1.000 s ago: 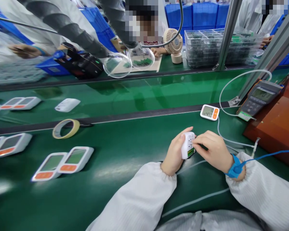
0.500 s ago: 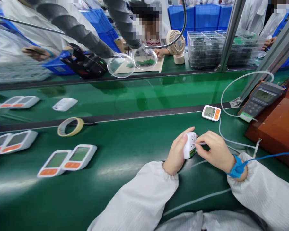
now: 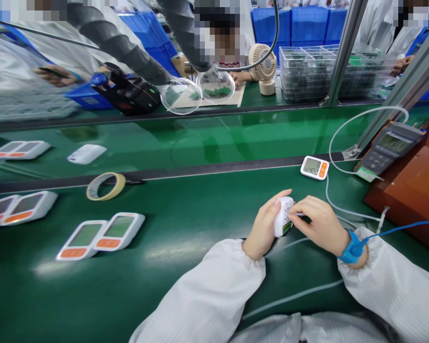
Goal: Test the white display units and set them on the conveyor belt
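My left hand (image 3: 262, 226) is wrapped around a small white device (image 3: 282, 216) held on its edge on the green bench. Fingers of my right hand (image 3: 318, 224) are pinched at the device's right side, on the end of a thin clear tube (image 3: 343, 209). A blue wrist strap (image 3: 351, 247) sits on my right wrist. Beyond my hands lies a white monitor with an orange button (image 3: 314, 167), its display lit, joined to the tube.
Two white monitors (image 3: 102, 235) lie side by side at left, two more (image 3: 16, 208) at the far left edge. A tape roll (image 3: 106, 186) lies near the conveyor (image 3: 200, 138), which carries further units (image 3: 86, 153). A grey meter (image 3: 388, 147) and brown box (image 3: 411, 186) stand at right. People work across the belt.
My hands have stayed on the small device, with barely any shift. The units on the conveyor have drifted left.
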`<state>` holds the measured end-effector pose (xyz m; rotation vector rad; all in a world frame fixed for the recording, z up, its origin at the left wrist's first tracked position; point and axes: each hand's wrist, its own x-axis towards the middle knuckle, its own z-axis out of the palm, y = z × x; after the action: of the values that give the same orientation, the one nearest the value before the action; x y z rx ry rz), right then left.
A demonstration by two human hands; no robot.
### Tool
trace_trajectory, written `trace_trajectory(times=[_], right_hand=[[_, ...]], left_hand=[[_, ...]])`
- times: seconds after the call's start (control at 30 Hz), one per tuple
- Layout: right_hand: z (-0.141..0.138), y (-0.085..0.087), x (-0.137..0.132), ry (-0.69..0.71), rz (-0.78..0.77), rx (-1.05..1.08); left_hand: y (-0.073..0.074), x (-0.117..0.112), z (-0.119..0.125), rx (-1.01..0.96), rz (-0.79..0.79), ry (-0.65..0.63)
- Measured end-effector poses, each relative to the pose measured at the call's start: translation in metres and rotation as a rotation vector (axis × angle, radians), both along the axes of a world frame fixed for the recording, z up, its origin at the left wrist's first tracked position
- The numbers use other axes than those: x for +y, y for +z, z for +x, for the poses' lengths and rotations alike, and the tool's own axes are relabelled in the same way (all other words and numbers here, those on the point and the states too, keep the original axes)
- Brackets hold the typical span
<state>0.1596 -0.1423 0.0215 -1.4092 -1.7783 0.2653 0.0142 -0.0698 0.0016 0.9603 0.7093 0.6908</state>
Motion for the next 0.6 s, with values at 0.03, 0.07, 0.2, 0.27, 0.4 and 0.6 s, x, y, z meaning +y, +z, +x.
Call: trace_trajectory(times=[0.03, 0.07, 0.2, 0.27, 0.4, 0.6], right_hand=[[-0.0001, 0.0, -0.0001, 0.001, 0.001, 0.005], [-0.0003, 0.0001, -0.0002, 0.003, 0.002, 0.014], [-0.0015, 0.0, -0.0005, 0.008, -0.02, 0.03], [-0.0018, -0.0008, -0.0004, 0.008, -0.032, 0.012], [-0.0016, -0.0025, -0.0006, 0.009, -0.032, -0.009], [-0.0022, -0.002, -0.0015, 0.011, -0.032, 0.029]], left_hand=[[-0.0001, -0.0001, -0.0001, 0.003, 0.007, -0.001], [-0.0002, -0.0003, -0.0001, 0.005, 0.011, -0.002], [-0.0003, -0.0007, 0.0005, 0.004, 0.023, 0.0], [-0.0003, -0.001, 0.0007, 0.004, 0.027, 0.002], [-0.0007, -0.0014, 0.0007, 0.02, 0.042, 0.003], [-0.0008, -0.0003, -0.0004, 0.048, 0.07, -0.011]])
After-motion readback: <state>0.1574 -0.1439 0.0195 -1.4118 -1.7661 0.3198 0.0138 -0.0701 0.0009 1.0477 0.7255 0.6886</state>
